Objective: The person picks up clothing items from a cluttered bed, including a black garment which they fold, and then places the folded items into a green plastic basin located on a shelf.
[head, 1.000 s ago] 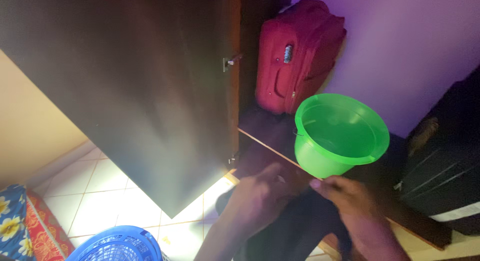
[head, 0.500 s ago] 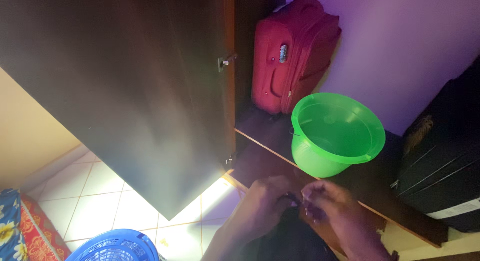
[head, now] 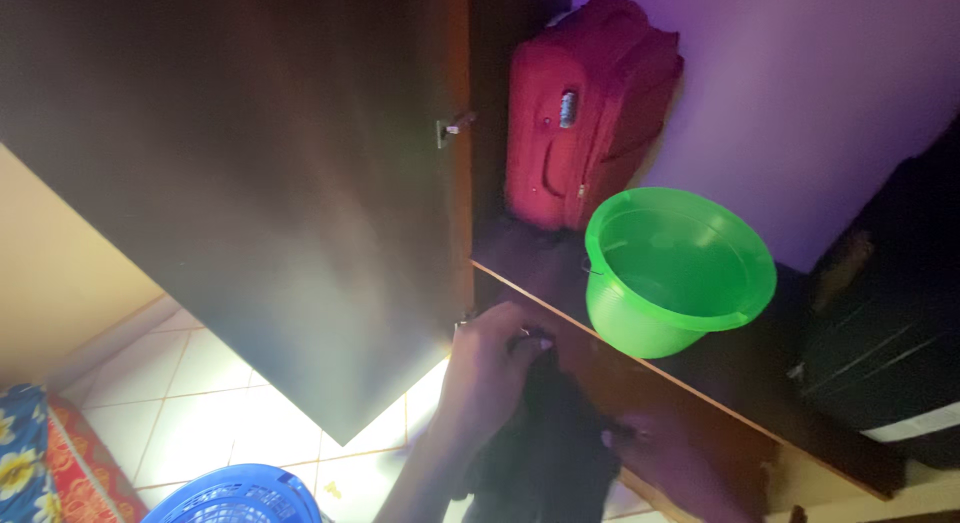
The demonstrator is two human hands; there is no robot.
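My left hand grips the top edge of a dark garment that hangs below the wardrobe's bottom shelf. My right hand holds the same garment lower down on its right side, in shadow. Just above my hands a bright green plastic basin stands on the shelf. Behind the basin a red suitcase stands upright against the purple wall.
The open dark wardrobe door fills the left. A black bag sits on the shelf at right. A blue laundry basket and a floral cloth lie on the white tiled floor at lower left.
Both hands were close together pinching the dark garment. Now my left hand has risen toward the shelf edge, and my right hand has dropped lower and to the right.
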